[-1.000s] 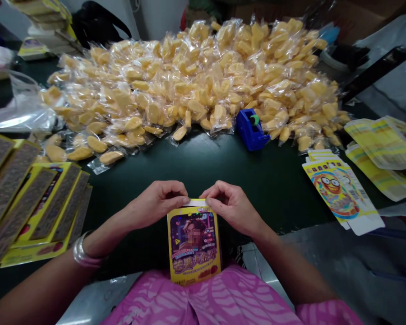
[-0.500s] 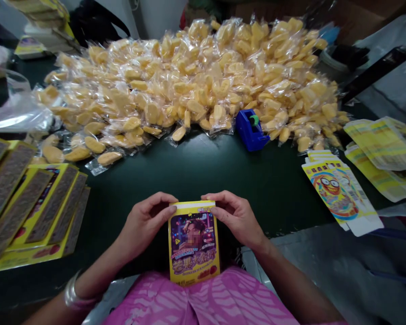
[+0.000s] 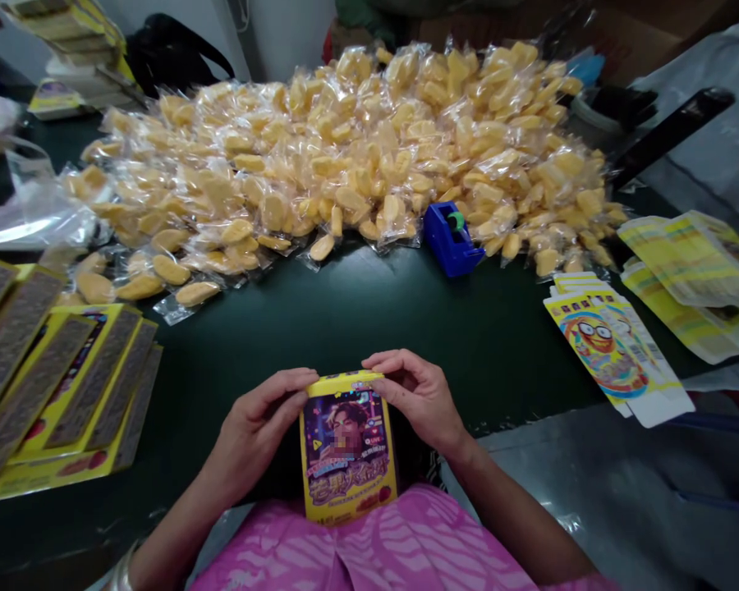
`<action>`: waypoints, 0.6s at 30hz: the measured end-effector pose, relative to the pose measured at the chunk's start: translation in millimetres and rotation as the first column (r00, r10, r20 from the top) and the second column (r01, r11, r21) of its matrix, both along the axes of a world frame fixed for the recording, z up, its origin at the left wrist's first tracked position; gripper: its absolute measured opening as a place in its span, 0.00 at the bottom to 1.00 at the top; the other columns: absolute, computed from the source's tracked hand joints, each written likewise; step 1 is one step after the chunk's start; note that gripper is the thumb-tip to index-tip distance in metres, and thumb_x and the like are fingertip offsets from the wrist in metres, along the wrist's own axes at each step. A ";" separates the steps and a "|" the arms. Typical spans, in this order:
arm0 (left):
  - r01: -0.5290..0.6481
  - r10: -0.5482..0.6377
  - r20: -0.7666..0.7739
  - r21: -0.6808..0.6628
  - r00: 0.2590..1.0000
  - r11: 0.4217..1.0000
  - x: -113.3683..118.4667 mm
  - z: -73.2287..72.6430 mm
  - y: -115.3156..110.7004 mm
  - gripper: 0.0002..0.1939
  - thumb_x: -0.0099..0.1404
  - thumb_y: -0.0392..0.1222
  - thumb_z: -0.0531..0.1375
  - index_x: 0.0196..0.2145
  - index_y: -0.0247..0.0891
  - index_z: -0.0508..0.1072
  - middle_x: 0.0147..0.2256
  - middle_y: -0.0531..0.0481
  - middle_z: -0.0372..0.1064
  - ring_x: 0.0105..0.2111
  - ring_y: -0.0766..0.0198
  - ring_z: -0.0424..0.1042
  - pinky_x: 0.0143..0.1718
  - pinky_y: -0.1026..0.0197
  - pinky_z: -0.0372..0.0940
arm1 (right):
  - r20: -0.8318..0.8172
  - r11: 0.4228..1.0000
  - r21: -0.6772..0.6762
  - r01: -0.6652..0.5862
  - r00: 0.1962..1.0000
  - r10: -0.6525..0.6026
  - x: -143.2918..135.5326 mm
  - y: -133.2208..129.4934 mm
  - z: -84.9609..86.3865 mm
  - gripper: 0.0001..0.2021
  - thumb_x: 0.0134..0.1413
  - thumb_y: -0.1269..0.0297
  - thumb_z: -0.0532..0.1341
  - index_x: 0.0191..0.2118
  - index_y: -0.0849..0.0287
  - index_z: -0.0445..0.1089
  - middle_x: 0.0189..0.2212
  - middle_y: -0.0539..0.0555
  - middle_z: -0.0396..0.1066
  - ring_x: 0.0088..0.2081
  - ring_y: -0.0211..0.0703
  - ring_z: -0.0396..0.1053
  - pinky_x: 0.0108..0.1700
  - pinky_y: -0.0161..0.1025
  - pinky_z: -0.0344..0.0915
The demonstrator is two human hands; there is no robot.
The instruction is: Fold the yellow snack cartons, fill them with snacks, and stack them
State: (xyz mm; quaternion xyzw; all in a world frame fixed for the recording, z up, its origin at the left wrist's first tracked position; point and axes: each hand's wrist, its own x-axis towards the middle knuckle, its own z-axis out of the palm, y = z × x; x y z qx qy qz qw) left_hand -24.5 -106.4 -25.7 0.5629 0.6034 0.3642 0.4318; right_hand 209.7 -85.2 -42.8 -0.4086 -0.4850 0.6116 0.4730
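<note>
A yellow printed cardboard box (image 3: 348,460) stands upright against my lap at the table's near edge, its picture side facing me. My left hand (image 3: 264,414) pinches its top left corner between thumb and fingers. At the top right corner, my right hand (image 3: 415,394) grips the box the same way, thumb in front and fingers over the top edge. The top looks folded over, with a yellow flap between the two hands. What is inside the box cannot be seen.
Plastic-wrapped yellow pieces (image 3: 332,164) are heaped across the table (image 3: 271,328). A blue tape dispenser (image 3: 452,240) sits at the heap's front edge. Yellow boxes (image 3: 92,386) lean together at left. Flat cartons (image 3: 616,353) and stacked yellow packaging (image 3: 695,271) lie at right.
The white strip along the box's top has gone from sight, and a yellow folded edge shows there now. Both hands keep hold of the top corners.
</note>
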 end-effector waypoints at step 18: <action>-0.119 0.316 0.430 -0.425 0.846 0.897 26.0 2.4 64.5 0.24 0.39 0.53 0.76 0.34 0.40 0.79 0.22 0.53 0.76 0.20 0.64 0.71 0.20 0.68 0.65 | 0.070 0.964 0.004 0.266 0.962 -0.266 40.9 72.2 1.2 0.14 0.47 0.52 0.67 0.30 0.59 0.75 0.39 0.56 0.76 0.37 0.45 0.74 0.41 0.43 0.73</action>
